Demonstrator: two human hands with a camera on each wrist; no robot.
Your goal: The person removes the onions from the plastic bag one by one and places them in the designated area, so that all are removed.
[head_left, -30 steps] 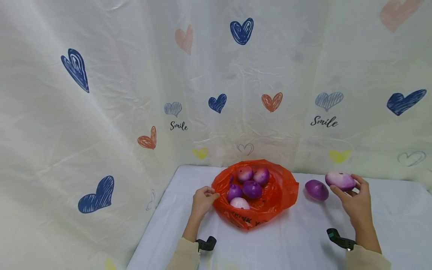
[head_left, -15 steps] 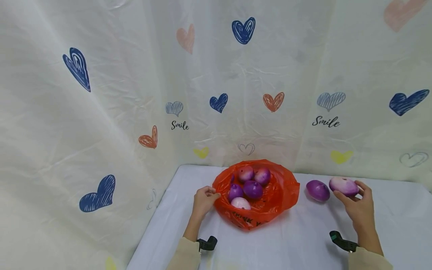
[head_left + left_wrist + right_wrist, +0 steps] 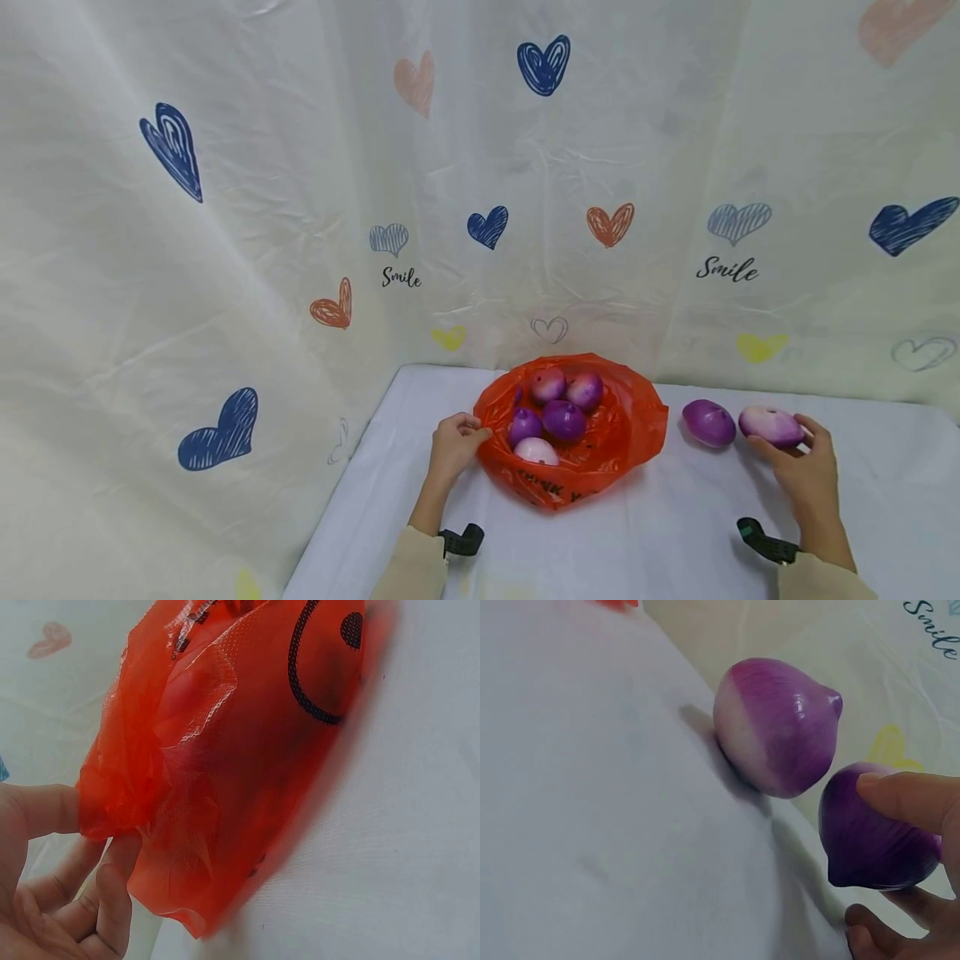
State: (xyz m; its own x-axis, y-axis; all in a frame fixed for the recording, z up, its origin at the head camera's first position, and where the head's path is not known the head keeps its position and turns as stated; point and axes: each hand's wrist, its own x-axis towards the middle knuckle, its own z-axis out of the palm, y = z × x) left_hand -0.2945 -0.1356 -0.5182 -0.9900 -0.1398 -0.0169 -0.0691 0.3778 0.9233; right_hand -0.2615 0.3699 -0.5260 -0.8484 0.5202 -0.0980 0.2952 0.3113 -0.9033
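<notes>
A red plastic bag (image 3: 637, 417) stands with its mouth wide, several purple and white onions (image 3: 563, 421) inside. My left hand (image 3: 452, 446) pinches the bag's left rim; in the left wrist view the thumb and fingers of that hand (image 3: 67, 877) grip the red film (image 3: 202, 765). On the right, my right hand (image 3: 810, 471) holds a pale purple onion (image 3: 770, 426) between thumb and fingers, low at the table. Another purple onion (image 3: 708, 423) lies just left of it. The right wrist view shows the held onion (image 3: 877, 832) beside the lying one (image 3: 776, 727).
A white cloth covers the table (image 3: 675, 533). Behind and to the left hangs a pale curtain (image 3: 525, 150) printed with hearts and words, meeting the table's back edge. Each wrist wears a black strap device (image 3: 767, 542).
My right hand has moved down and slightly right with the held onion, which is lower and a little farther from the onion beside it. The left hand keeps its hold on the bag.
</notes>
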